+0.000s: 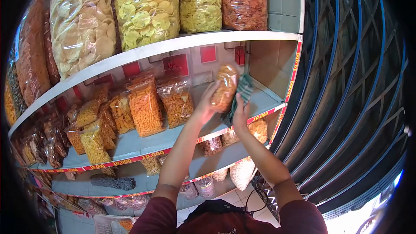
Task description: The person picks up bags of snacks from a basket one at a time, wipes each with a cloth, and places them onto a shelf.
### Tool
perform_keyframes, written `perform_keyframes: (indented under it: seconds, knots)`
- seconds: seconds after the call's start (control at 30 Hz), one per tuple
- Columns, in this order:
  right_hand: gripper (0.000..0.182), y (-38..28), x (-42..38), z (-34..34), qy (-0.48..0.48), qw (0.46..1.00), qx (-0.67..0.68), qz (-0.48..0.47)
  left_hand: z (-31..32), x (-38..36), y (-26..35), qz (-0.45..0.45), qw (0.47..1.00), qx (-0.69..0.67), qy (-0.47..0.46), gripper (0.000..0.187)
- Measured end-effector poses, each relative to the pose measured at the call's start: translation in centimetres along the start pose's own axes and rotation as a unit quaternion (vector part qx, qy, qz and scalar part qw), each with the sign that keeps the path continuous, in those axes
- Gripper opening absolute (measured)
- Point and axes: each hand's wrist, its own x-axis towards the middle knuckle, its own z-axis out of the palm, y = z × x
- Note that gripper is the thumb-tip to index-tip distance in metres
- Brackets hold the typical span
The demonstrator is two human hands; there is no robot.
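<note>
**Packet (225, 87) and cloth (245, 87) held up at the snack shelf (130, 147)**

From where I stand, the left hand (209, 103) is clamped on the lower left side of the clear packet, its fingers partly hidden; the right hand (240, 113) is closed on the striped green cloth just beside it, though I cannot tell whether cloth and packet touch; the packet is raised off the shelf, near its right end, with the top leaning right.

I'd judge the packet light, its film slippery and its crisp-looking filling fragile; a broad, gentle hold round the lower half should suit it better than a hard pinch; the cloth looks soft and limp, easy to bunch in a palm.

Both arms reach up and forward from maroon sleeves (158, 214); the 2 forearms slope inward, so the wrists come near each other while the elbows stand well apart; filled bags (146, 104) stand to the left, above a price strip (156, 154) marked 10.000.
</note>
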Motion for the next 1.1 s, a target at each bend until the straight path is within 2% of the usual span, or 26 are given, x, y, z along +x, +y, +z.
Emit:
perform_keyframes:
  seconds: [0.07, 0.1, 0.2, 0.33, 0.37, 0.47, 0.5, 0.6, 0.67, 0.73, 0.83, 0.93, 1.03, 1.1]
  knots:
    - [0.045, 0.0, 1.8, 0.3, 0.002, 0.999, 0.03, 0.041, 1.2, 1.4, 1.0, 0.047, 0.99, 0.129, 0.022, 0.057]
    - [0.048, 0.4, 2.8, 0.4, 0.017, 0.998, 0.037, 0.047, 0.5, 2.8, 1.0, 0.062, 0.983, 0.169, 0.024, 0.051]
    - [0.048, 2.4, 6.3, -0.5, -0.016, 0.997, 0.026, 0.067, 0.0, 5.2, 2.0, 0.075, 0.956, 0.276, 0.068, 0.049]
    - [0.059, 3.7, 9.9, 0.3, -0.009, 0.994, -0.112, 0.004, -0.2, 7.3, 2.5, 0.1, 0.908, 0.347, 0.211, 0.033]
    - [0.059, 4.2, 10.6, 0.6, -0.012, 0.99, -0.138, 0.009, -1.6, 8.9, 1.3, 0.18, 0.885, 0.346, 0.256, 0.021]
    - [0.061, 5.8, 13.1, 1.3, -0.025, 0.976, -0.217, 0.019, -7.0, 14.2, -1.4, 0.335, 0.751, 0.49, 0.288, 0.02]
    - [0.067, 6.7, 14.2, 1.5, -0.056, 0.98, -0.172, 0.085, -4.2, 13.4, -0.4, 0.261, 0.732, 0.517, 0.357, 0.027]
    - [0.074, 8.9, 16.2, 3.3, -0.019, 0.955, -0.235, 0.181, -3.7, 14.9, -0.3, 0.216, 0.589, 0.658, 0.417, 0.034]
    - [0.075, 13.8, 18.3, 3.5, -0.046, 0.967, -0.211, 0.133, -4.7, 15.6, -0.4, 0.232, 0.54, 0.702, 0.402, 0.034]
    - [0.071, 14.8, 19.2, 4.1, -0.075, 0.972, -0.2, 0.097, -6.3, 16.5, -1.0, 0.266, 0.495, 0.716, 0.414, 0.034]
    - [0.062, 16.0, 19.6, 5.3, -0.085, 0.963, -0.243, 0.085, -8.0, 17.3, -2.1, 0.234, 0.505, 0.704, 0.441, 0.036]
    - [0.054, 18.9, 19.3, 5.7, -0.089, 0.965, -0.241, 0.055, -11.4, 18.5, -4.3, 0.316, 0.445, 0.701, 0.46, 0.038]
    - [0.053, 20.8, 17.8, 5.0, -0.081, 0.975, -0.208, -0.002, -12.9, 18.6, -6.3, 0.221, 0.486, 0.693, 0.484, 0.04]
    - [0.055, 22.2, 18.2, 4.8, -0.105, 0.967, -0.223, -0.064, -14.7, 19.3, -6.5, 0.257, 0.541, 0.647, 0.471, 0.041]
